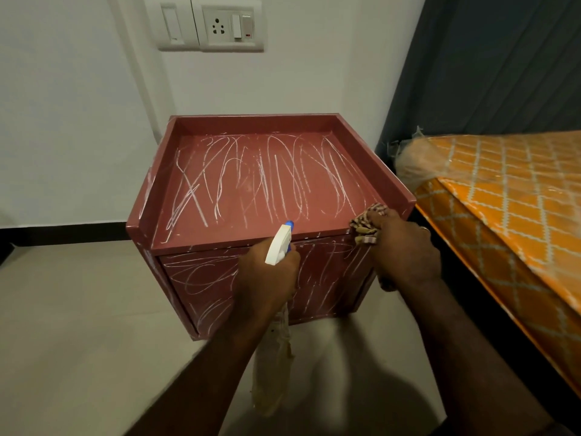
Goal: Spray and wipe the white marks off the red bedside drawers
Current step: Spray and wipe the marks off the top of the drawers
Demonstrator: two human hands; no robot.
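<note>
The red bedside drawers (220, 287) stand against the wall, with white scribbled marks all over the recessed top and the front. My left hand (267, 278) grips a spray bottle (279, 243) with a white head and a blue nozzle, which points at the top's front edge. Its clear body hangs below my hand. My right hand (405, 250) holds a checked cloth (366, 226) against the front right corner of the top. More of the cloth hangs below that hand.
A bed with an orange patterned cover (509, 196) stands close on the right. A dark curtain (490, 64) hangs behind it. The white wall carries a switch and socket plate (226, 23). Pale floor tiles (78, 325) spread to the left and front.
</note>
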